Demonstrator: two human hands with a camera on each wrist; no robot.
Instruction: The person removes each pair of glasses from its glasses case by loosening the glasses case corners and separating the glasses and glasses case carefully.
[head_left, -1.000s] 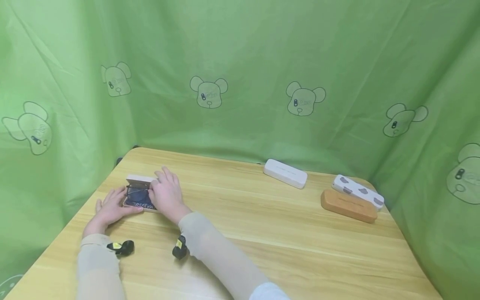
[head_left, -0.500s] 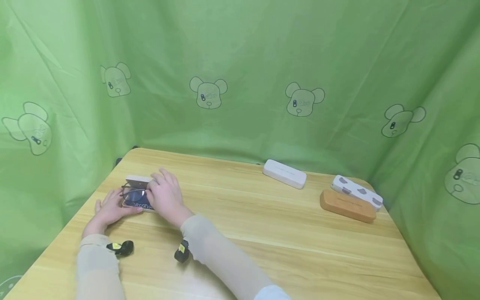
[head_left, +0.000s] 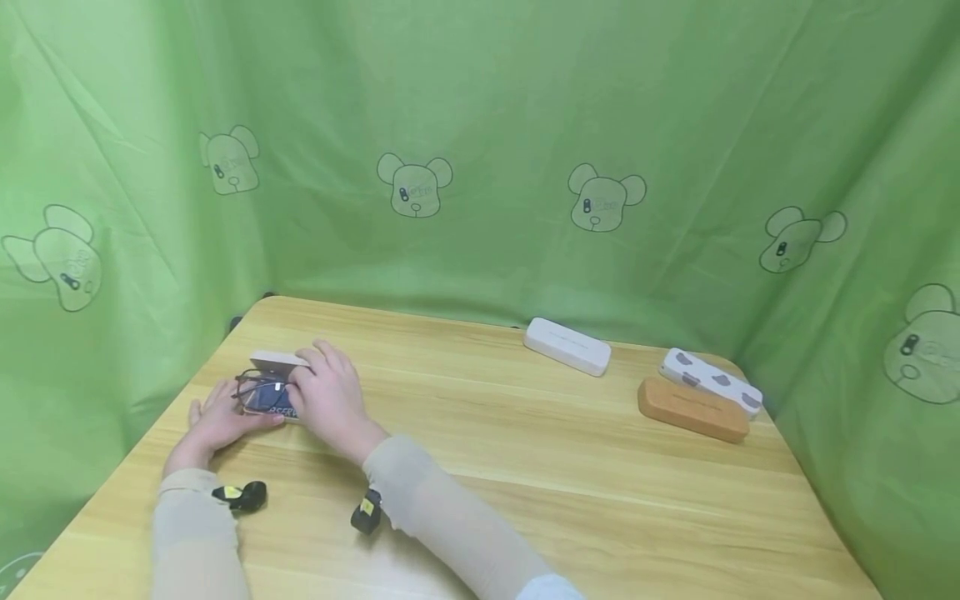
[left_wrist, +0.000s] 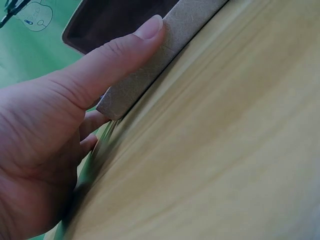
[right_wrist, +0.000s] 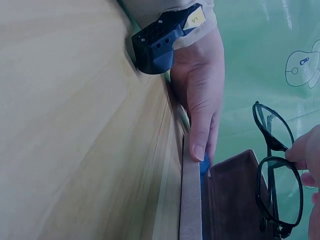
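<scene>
At the table's left side a glasses case (left_wrist: 142,72) stands with its lid (head_left: 276,360) up. Inside lies a dark blue cloth (head_left: 272,403) with pale lettering, partly covered. My left hand (head_left: 219,421) grips the case's left end, thumb along the front wall and fingers round the far side. Just above the case, black-framed glasses (right_wrist: 279,160) are pinched at the bridge between the thumb and fingertips of my right hand (head_left: 330,398). Both lenses face outward in the right wrist view. The right hand hides the case's right end in the head view.
Toward the back right lies a white case (head_left: 567,346). Further right, an orange-brown case (head_left: 693,410) sits in front of a white case with grey-brown patches (head_left: 712,381). Green curtains (head_left: 487,250) surround the wooden table (head_left: 525,475).
The glasses have risen out of the case and shifted left, moving with the right hand. The left hand keeps its hold on the case.
</scene>
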